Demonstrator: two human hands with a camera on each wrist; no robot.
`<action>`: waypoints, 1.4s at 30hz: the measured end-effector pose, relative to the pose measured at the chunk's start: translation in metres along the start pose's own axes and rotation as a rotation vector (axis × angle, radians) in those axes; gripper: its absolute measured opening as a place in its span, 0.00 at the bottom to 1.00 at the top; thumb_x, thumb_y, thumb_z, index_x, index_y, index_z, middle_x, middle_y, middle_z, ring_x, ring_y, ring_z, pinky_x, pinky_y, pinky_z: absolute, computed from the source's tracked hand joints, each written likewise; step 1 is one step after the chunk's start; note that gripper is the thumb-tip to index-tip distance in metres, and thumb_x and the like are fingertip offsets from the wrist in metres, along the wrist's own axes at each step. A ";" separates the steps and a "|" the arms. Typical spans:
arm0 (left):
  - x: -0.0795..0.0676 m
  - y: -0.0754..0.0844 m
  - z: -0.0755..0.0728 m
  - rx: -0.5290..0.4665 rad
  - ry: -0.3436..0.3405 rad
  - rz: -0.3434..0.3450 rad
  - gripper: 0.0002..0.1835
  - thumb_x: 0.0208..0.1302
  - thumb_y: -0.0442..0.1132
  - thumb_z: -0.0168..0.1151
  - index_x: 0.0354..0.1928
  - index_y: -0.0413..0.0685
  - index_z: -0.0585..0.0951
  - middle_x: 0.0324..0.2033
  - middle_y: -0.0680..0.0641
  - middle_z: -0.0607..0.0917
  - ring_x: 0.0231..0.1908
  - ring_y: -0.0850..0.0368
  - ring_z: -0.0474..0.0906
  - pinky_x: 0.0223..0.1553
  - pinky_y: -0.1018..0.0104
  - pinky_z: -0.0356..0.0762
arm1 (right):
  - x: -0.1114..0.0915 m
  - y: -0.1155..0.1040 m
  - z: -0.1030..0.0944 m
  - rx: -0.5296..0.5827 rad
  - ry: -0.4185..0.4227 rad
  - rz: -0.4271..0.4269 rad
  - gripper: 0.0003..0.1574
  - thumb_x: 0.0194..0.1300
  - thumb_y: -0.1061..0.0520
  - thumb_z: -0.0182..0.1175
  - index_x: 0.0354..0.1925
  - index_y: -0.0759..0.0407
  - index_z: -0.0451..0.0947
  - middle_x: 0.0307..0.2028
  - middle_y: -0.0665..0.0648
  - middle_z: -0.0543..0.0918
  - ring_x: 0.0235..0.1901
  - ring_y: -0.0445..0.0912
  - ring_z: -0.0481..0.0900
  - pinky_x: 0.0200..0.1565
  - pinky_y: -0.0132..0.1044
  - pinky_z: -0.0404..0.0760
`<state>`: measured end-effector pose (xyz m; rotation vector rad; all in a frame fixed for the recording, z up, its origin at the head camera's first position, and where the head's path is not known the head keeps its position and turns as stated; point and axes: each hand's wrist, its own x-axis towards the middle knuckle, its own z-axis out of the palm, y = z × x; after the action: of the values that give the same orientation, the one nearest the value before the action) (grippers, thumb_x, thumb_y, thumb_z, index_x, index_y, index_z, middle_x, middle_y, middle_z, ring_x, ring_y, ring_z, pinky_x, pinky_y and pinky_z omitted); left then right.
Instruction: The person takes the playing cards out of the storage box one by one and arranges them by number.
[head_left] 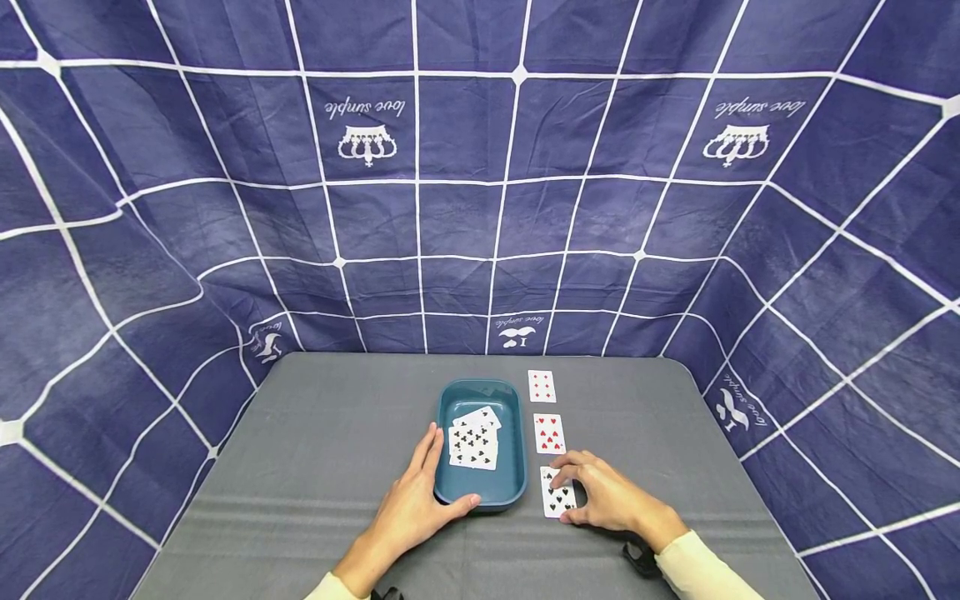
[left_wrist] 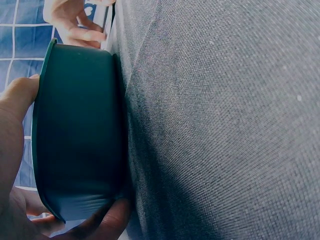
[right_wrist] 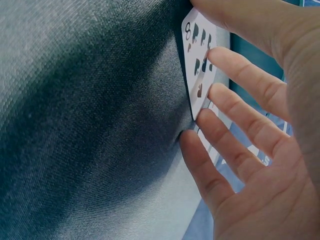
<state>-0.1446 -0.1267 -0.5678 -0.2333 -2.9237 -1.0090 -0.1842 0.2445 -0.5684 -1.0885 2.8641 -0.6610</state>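
In the head view, my left hand (head_left: 411, 500) holds a blue plastic tray (head_left: 487, 493) at its near left corner. The thumb lies at the front rim and the fingers along the left side. Several black-suited playing cards (head_left: 474, 440) overlap inside the tray, face up. To the right of the tray, my right hand (head_left: 606, 493) grips an eight of spades (head_left: 557, 493) between thumb and fingers at its opposite short edges. The right wrist view shows the thumb at the corner of the card (right_wrist: 200, 55), the index fingertip against its face and other fingers spread beside it.
Beyond the eight lie two face-up red cards in a column: a hearts card (head_left: 550, 434) and, farther back, a diamonds card (head_left: 542, 386). Grey cloth (head_left: 337, 433) covers the table. Blue curtains with white grid lines (head_left: 465, 217) hang behind and at both sides.
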 end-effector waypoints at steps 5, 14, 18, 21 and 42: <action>0.000 0.000 0.000 -0.003 0.000 0.000 0.72 0.59 0.73 0.86 0.94 0.44 0.61 0.95 0.43 0.59 0.69 0.26 0.88 0.63 0.28 0.88 | 0.000 0.000 0.000 0.006 -0.013 0.006 0.25 0.58 0.48 0.91 0.52 0.47 0.94 0.66 0.53 0.89 0.65 0.54 0.87 0.67 0.53 0.87; 0.001 0.001 -0.001 0.001 0.000 0.001 0.72 0.59 0.73 0.86 0.94 0.44 0.61 0.95 0.43 0.59 0.71 0.27 0.87 0.64 0.28 0.88 | 0.001 0.000 0.001 0.012 0.002 -0.012 0.26 0.56 0.48 0.91 0.52 0.46 0.94 0.66 0.53 0.89 0.63 0.53 0.87 0.67 0.53 0.87; 0.001 0.001 -0.001 0.003 0.000 0.003 0.72 0.59 0.73 0.86 0.94 0.44 0.61 0.95 0.43 0.59 0.71 0.26 0.87 0.63 0.28 0.88 | 0.002 -0.001 -0.001 0.011 0.022 -0.012 0.26 0.57 0.47 0.92 0.52 0.47 0.94 0.66 0.54 0.89 0.63 0.53 0.87 0.67 0.54 0.87; 0.001 0.001 -0.001 0.004 -0.002 -0.002 0.72 0.59 0.74 0.85 0.94 0.46 0.61 0.95 0.44 0.59 0.69 0.26 0.87 0.62 0.27 0.88 | 0.005 -0.003 -0.003 0.001 0.042 -0.011 0.26 0.57 0.49 0.92 0.52 0.47 0.94 0.65 0.54 0.90 0.63 0.53 0.87 0.66 0.53 0.88; 0.001 -0.001 0.000 -0.001 -0.002 -0.006 0.73 0.58 0.75 0.85 0.95 0.46 0.61 0.95 0.45 0.59 0.68 0.27 0.89 0.61 0.29 0.89 | 0.036 -0.018 -0.020 -0.095 0.225 -0.100 0.23 0.62 0.54 0.88 0.53 0.53 0.94 0.60 0.52 0.90 0.59 0.51 0.91 0.60 0.52 0.91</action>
<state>-0.1455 -0.1274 -0.5689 -0.2254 -2.9277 -1.0113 -0.2034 0.2173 -0.5384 -1.2540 3.0745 -0.7015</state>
